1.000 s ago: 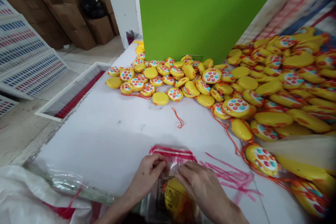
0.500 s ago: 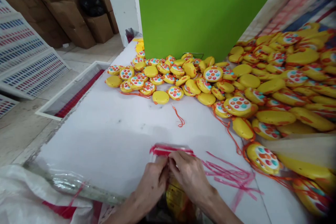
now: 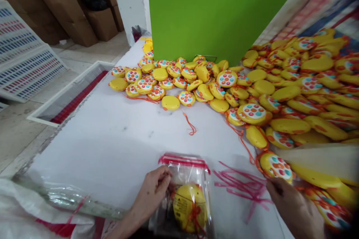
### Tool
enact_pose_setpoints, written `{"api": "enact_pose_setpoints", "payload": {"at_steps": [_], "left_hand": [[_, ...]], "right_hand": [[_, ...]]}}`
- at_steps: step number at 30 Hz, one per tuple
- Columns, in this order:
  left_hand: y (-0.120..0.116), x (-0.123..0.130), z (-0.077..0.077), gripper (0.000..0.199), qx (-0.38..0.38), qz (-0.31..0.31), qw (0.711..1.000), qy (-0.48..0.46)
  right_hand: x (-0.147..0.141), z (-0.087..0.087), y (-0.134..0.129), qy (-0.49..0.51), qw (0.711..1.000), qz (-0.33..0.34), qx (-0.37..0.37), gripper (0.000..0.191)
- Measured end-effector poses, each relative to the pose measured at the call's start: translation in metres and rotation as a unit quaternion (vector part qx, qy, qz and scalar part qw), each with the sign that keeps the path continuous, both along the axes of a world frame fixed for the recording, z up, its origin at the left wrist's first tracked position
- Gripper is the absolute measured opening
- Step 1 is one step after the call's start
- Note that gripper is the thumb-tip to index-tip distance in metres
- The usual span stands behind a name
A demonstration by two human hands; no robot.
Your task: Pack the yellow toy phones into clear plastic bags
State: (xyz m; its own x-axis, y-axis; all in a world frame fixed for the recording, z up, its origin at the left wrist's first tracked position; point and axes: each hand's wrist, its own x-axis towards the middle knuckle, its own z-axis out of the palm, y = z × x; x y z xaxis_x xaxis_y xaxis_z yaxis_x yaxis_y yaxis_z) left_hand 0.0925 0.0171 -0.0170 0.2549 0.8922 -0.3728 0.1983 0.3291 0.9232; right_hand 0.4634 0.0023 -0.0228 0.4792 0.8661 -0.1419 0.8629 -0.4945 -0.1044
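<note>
A clear plastic bag (image 3: 182, 171) with a pink-red top edge lies at the front of the white table, a yellow toy (image 3: 189, 207) with an orange cord inside it. My left hand (image 3: 154, 188) pinches the bag's left side, fingers closed. At the right, my right hand (image 3: 294, 205) is beside a yellow toy with coloured dots (image 3: 277, 166); its fingertips are partly hidden, so its grip is unclear. Pink strips (image 3: 246, 186) lie between the bag and my right hand.
Yellow toys (image 3: 254, 112) are heaped along the back and right, before a green panel (image 3: 218, 11). One orange cord (image 3: 190, 124) lies mid-table. White crates (image 3: 30, 59) and a red-filled tray (image 3: 42, 115) stand left. A white sack (image 3: 22, 205) is front left.
My right hand has left the bag and moved right to the dotted toy. My left hand has shifted slightly left, staying at the bag. The toy inside the bag now shows more fully.
</note>
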Motion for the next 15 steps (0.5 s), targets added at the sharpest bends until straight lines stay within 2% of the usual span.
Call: {"api": "enact_pose_setpoints", "payload": {"at_steps": [3, 5, 7, 11, 15], "left_hand": [[0.004, -0.001, 0.002, 0.020, -0.039, -0.010, 0.999, 0.010], [0.007, 0.000, 0.004, 0.019, -0.042, -0.024, 0.999, 0.007], [0.011, 0.003, 0.004, 0.018, -0.030, -0.029, 0.999, -0.001], [0.016, 0.007, 0.002, 0.018, -0.031, -0.013, 0.999, -0.022], [0.017, 0.009, -0.003, 0.013, -0.062, 0.013, 0.996, -0.059]], "right_hand": [[-0.016, 0.011, -0.004, 0.081, 0.989, 0.089, -0.082, 0.028], [-0.045, 0.016, -0.002, 0.163, 0.973, 0.147, -0.068, 0.027], [-0.077, 0.019, 0.004, 0.250, 0.952, 0.173, -0.038, 0.026], [-0.123, 0.018, 0.017, 0.394, 0.900, 0.181, -0.049, 0.026], [-0.136, 0.009, 0.020, 0.480, 0.864, 0.150, -0.039, 0.024]]}}
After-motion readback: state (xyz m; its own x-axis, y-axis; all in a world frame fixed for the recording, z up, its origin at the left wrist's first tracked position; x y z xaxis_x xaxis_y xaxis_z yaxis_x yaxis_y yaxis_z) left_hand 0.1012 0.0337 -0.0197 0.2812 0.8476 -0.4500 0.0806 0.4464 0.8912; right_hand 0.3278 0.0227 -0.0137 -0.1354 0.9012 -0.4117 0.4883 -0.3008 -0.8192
